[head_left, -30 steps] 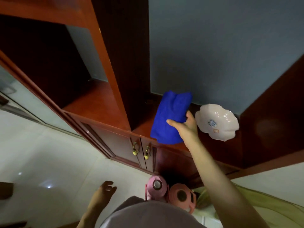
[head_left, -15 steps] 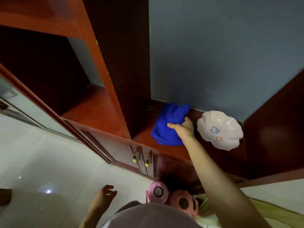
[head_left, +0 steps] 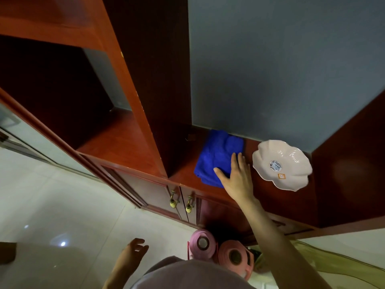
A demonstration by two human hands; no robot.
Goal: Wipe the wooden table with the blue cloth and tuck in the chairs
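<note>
The folded blue cloth [head_left: 216,157] lies flat on the reddish wooden cabinet shelf [head_left: 262,197], close to the blue-grey back wall. My right hand [head_left: 236,176] rests with spread fingers on the cloth's near right corner, palm down and not gripping it. Low at the bottom, my left hand [head_left: 133,252] hangs over the tiled floor with loosely curled fingers and nothing in it. No table or chairs are in view.
A white scalloped dish [head_left: 281,163] with a price sticker sits right of the cloth. A dark upright panel [head_left: 158,101] bounds the shelf on the left. Two brass door handles [head_left: 181,202] are below. Pink tape rolls [head_left: 216,249] stand by the cabinet's foot.
My right hand lowered the blue cloth from the air onto the shelf and let go; its fingers now lie flat and spread on the cloth. My left hand stayed low.
</note>
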